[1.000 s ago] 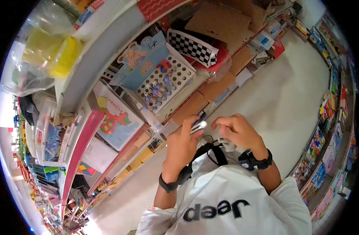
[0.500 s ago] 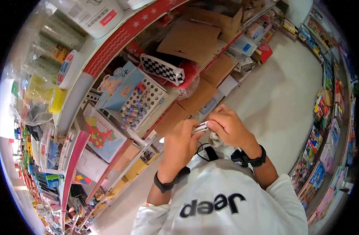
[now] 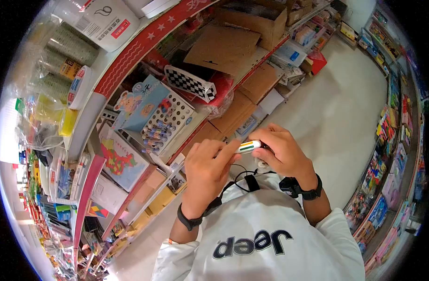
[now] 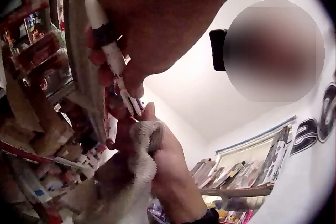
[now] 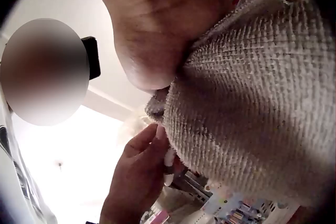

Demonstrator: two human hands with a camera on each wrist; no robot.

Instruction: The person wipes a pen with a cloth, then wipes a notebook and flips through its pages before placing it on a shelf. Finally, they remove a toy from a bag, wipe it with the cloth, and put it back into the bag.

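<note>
Shop shelving [image 3: 125, 58] edged in red runs along the left side of the head view, beside a pale floor [image 3: 336, 117]; it bears a white tub [image 3: 102, 23] at the top, with a black-and-white checkered case [image 3: 190, 84], a blue-and-white display box [image 3: 181, 114] with round holes, and a colourful map [image 3: 118, 157] below; more stocked shelves [image 3: 378, 178] stand across the aisle to the right. Before a white shirt [image 3: 261, 222] lettered "Jeep", both hands meet over a white pen [image 3: 247, 147] with green and orange strips; the left hand [image 3: 206, 166] has its fingers curled round one end of it; the right hand [image 3: 288, 154], its fingers bent too, is at the other end, thumb and forefinger close about it.

From the left wrist, the left hand fills the upper part, dark and close, its fingers wrapped behind the pen, which slants down toward the right hand and shows a dark band; below, the right hand holds a pale ribbed cloth [image 4: 144, 155] that trails downward; whether its fingertips also pinch the pen is hard to tell.

From the right wrist, the cloth spreads large and creased over the right side, gathered in the right hand, whose fingers are mostly hidden behind it; the left hand is lower down, thumb up against the cloth, with a short white piece of the pen showing beside it.
</note>
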